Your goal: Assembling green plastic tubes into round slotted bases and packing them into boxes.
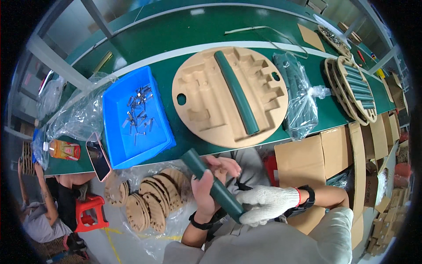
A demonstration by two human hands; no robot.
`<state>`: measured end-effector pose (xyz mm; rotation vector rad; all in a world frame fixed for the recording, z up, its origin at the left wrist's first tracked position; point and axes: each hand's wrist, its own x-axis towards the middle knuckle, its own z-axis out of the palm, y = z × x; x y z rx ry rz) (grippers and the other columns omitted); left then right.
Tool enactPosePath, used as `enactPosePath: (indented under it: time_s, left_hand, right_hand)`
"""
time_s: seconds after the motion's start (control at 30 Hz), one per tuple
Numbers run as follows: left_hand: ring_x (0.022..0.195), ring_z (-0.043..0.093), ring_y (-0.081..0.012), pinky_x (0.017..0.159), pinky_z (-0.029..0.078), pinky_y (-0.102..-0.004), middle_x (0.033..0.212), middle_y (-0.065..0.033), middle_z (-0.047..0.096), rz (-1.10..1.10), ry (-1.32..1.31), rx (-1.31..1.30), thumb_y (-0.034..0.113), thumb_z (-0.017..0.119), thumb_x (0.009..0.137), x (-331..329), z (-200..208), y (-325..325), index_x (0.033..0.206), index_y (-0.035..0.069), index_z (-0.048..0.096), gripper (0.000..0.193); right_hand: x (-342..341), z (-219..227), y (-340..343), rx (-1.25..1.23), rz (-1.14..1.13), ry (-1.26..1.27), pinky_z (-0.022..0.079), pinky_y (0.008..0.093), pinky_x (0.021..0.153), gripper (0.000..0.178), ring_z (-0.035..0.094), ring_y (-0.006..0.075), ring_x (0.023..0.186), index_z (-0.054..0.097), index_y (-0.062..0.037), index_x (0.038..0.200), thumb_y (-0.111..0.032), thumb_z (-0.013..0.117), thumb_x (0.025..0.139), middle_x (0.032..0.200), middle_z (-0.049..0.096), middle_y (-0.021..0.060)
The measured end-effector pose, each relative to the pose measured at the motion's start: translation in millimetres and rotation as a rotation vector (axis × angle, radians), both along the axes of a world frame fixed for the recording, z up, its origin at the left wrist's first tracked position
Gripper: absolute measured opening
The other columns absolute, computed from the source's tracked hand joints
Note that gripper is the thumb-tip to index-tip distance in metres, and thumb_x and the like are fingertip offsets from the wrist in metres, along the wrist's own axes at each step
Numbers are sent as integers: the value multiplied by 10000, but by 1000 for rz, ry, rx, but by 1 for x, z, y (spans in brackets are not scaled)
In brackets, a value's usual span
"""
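In front of my body I hold a dark green tube [224, 197], slanted from upper left to lower right. My bare left hand [203, 190] supports its upper part, with the thumb laid over it and the fingers partly stretched out. My right hand [269, 203], in a white knitted glove, grips the lower end. Beyond my hands, a round tan moulded tray [198, 94] lies on the green table [184, 156]. Another green tube [237, 93] rests in its long central groove, and the stepped recesses beside it hold nothing.
Left of the tray stands a blue bin [125, 154] with small metal pieces [140, 110]; a phone [99, 156] and bottle [61, 150] are beside it. Rightward are bagged tubes [299, 101], stacked trays [347, 90] and cardboard boxes [303, 158]. Another person [48, 207] sits far left.
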<state>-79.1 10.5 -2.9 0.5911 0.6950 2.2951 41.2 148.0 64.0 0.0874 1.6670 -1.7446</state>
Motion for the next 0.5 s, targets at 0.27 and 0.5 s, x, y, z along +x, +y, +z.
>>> enactPosePath:
  time_s: [0.27,0.5]
  left_hand:
    - [1030,595,-264,902,456,-391,1154,-233,606,45,169,-176,603,341,1008,0,-8,14,1402,-46,331,760]
    - [923,626,-245,815,479,-331,1123,-218,632,-333,180,-369,371,402,1062,1,-48,-12,1276,-78,471,502]
  right_hand:
    - [0,18,25,-52,-400,182,397,273,468,226,500,80,519,587,-30,1014,-250,613,969,651,537,6]
    - [-49,62,116,726,-662,142,352,230,406,387,472,72,449,580,-43,1042,-410,637,932,579,518,-18]
